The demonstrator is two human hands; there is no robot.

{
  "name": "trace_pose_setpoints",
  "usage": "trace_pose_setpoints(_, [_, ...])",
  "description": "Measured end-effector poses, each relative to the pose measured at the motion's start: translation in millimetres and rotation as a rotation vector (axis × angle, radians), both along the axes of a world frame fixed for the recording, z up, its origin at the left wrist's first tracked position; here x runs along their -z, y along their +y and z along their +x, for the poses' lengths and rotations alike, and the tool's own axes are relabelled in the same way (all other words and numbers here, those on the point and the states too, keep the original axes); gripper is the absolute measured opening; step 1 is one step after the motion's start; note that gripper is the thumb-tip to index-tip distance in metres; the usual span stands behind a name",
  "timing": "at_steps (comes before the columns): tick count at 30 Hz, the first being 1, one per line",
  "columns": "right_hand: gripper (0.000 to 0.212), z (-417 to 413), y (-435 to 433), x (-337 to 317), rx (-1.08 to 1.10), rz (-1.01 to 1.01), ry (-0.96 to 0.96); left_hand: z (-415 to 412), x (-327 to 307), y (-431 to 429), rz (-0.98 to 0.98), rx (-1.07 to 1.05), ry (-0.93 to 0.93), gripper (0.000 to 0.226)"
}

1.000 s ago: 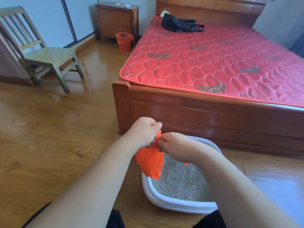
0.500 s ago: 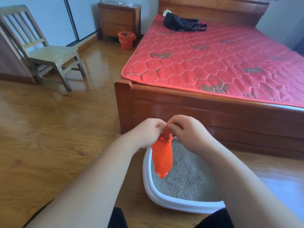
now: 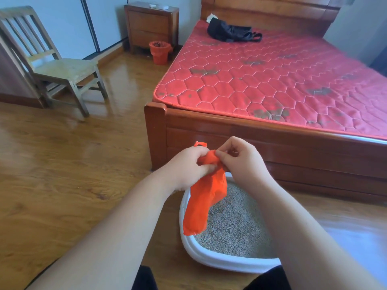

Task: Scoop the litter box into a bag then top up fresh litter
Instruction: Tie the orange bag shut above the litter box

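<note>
An orange plastic bag (image 3: 204,203) hangs crumpled over the left part of a white litter box (image 3: 211,257) that sits on the floor in front of me. Grey litter (image 3: 232,222) fills the box. My left hand (image 3: 188,164) grips the bag's bunched top, and one handle loop sticks up above its knuckles. My right hand (image 3: 240,161) pinches the same top edge from the right, right beside the left hand. No scoop is in view.
A wooden bed frame (image 3: 261,147) with a red mattress (image 3: 272,80) stands just behind the box. A black bag (image 3: 232,32) lies on the mattress. At the left stands a wooden chair (image 3: 54,65). An orange bin (image 3: 159,52) sits by the nightstand (image 3: 151,24).
Both hands have risen with the bag, and their fingers have shifted along its top. The bag has stretched out longer and now hangs lower over the box's left side.
</note>
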State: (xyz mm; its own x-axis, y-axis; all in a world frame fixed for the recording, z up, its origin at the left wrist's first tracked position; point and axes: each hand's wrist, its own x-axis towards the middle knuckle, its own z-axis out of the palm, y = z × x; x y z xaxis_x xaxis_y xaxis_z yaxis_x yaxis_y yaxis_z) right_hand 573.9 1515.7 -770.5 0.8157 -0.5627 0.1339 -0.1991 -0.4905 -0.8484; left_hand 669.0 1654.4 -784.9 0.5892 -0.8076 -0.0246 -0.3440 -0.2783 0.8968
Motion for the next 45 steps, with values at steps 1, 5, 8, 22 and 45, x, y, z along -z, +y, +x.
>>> trace_pose_setpoints(1, [0.020,0,1,0,-0.010,-0.003,0.020,1,0,0,0.001,-0.030,-0.055,0.006])
trace_pose_setpoints(5, [0.019,0,2,1,-0.128,-0.051,0.069,2,2,-1,-0.036,-0.176,-0.177,0.012])
trace_pose_setpoints(8, [0.019,0,7,2,-0.193,-0.093,0.088,1,0,-2,-0.131,-0.316,-0.134,0.022])
trace_pose_setpoints(22, [0.020,0,2,2,-0.185,-0.215,0.235,-5,6,-1,-0.217,-0.147,-0.505,0.021])
trace_pose_setpoints(45, [0.020,-1,6,3,0.074,-0.007,-0.104,0,-2,-9,-0.307,-0.297,0.950,0.014])
